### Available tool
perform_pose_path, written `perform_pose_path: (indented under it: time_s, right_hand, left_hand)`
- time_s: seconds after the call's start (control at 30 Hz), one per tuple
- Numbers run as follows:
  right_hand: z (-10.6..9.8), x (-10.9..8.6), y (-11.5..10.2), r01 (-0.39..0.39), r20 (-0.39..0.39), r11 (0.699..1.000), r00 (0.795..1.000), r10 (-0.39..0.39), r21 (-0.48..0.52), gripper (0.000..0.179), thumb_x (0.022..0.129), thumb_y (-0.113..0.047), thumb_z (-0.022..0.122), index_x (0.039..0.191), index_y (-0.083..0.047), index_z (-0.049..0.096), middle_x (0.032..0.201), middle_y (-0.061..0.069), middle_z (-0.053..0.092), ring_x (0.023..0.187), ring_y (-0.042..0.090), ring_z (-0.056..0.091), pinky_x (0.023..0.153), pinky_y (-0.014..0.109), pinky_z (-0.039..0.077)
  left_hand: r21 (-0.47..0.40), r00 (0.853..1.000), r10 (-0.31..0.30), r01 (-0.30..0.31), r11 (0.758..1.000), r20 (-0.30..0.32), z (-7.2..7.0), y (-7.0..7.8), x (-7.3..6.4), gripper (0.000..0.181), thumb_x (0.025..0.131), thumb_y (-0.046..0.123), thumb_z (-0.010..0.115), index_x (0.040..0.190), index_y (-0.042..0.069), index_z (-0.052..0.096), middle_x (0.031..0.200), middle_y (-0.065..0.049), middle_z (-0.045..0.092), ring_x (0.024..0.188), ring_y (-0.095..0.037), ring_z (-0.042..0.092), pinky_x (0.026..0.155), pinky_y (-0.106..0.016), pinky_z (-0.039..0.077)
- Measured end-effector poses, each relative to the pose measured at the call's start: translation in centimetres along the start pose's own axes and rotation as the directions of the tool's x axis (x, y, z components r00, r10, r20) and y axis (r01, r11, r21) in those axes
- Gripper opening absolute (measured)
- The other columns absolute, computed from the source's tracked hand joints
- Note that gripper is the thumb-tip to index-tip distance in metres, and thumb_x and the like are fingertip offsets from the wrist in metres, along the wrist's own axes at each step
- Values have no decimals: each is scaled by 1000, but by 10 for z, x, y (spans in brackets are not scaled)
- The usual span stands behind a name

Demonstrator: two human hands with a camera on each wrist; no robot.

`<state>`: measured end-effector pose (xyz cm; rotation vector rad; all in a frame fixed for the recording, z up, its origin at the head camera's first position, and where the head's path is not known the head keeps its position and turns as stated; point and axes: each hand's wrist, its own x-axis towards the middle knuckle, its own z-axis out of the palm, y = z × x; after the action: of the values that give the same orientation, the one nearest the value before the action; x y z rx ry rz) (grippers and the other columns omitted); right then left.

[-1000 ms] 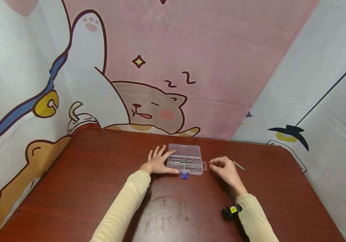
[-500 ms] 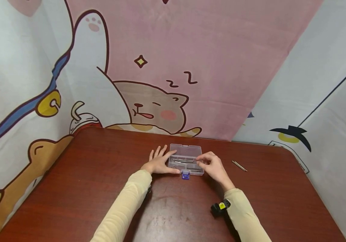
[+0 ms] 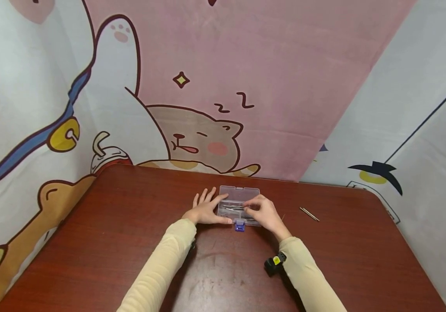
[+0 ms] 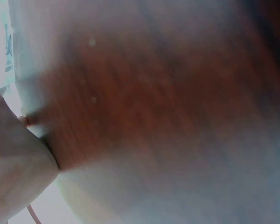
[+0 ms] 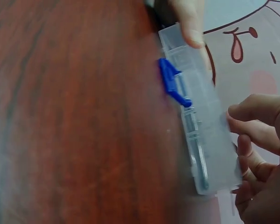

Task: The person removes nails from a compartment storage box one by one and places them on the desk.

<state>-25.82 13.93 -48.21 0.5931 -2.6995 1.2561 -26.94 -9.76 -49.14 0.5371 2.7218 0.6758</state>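
Observation:
A small clear plastic box lies on the table with its lid raised at the back and its blue latch hanging at the front. Several thin metal rods lie in its compartments. My left hand rests against the box's left end, fingers spread and straight, thumb at the front corner, index finger near the hinge. My right hand reaches over the box's right side, thumb and index finger bent close together at the rear compartment. Whether something is between those fingertips is hidden. The left wrist view is mostly blurred.
Two thin gold-coloured rods lie on the brown table to the right of the box. A cartoon-printed cloth hangs behind the table. A dark device sits at my right wrist.
My right hand has moved left, from beside the gold-coloured rods to over the rear compartment of the box. The left hand has stayed at the box's left end.

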Motion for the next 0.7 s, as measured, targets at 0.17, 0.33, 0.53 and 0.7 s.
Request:
perform_pose_path:
  time_s: [0.17, 0.33, 0.53, 0.7]
  right_hand:
    - [1, 1, 2, 4, 44, 999, 999, -2, -42, 14, 84, -7, 71, 96, -2, 77, 85, 1, 58, 82, 19, 55, 71, 35, 45]
    - [1, 0, 3, 11, 85, 999, 996, -7, -43, 19, 88, -5, 67, 104, 2, 74, 86, 1, 54, 80, 18, 51, 70, 34, 40]
    - [0, -2, 2, 102, 148, 982, 986, -78, -159, 20, 93, -5, 60, 108, 1, 73, 88, 0, 49, 84, 17, 49, 73, 39, 31]
    - [-1, -3, 0, 124, 168, 972, 982, -91, -199, 18, 93, -5, 59, 102, 0, 74, 90, 1, 49, 87, 19, 49, 74, 42, 32]
  left_hand:
    - [-27, 1000, 5, -6, 1000, -8, 5, -5, 4, 100, 72, 71, 67, 154, 34, 24, 161, -13, -1, 144, -37, -8, 110, -54, -10]
    - [-23, 1000, 12, -12, 1000, -22, 8, -8, 7, 102, 70, 74, 65, 154, 33, 25, 161, -14, 0, 144, -38, -7, 109, -55, -10]
    - [-18, 1000, 6, -6, 1000, -12, 8, -7, 7, 101, 71, 74, 65, 154, 35, 23, 161, -13, 0, 144, -37, -7, 110, -54, -10]
    - [-14, 1000, -8, 8, 1000, -3, 6, -5, 5, 99, 72, 72, 66, 154, 36, 22, 161, -13, 0, 144, -35, -7, 110, -53, -10]
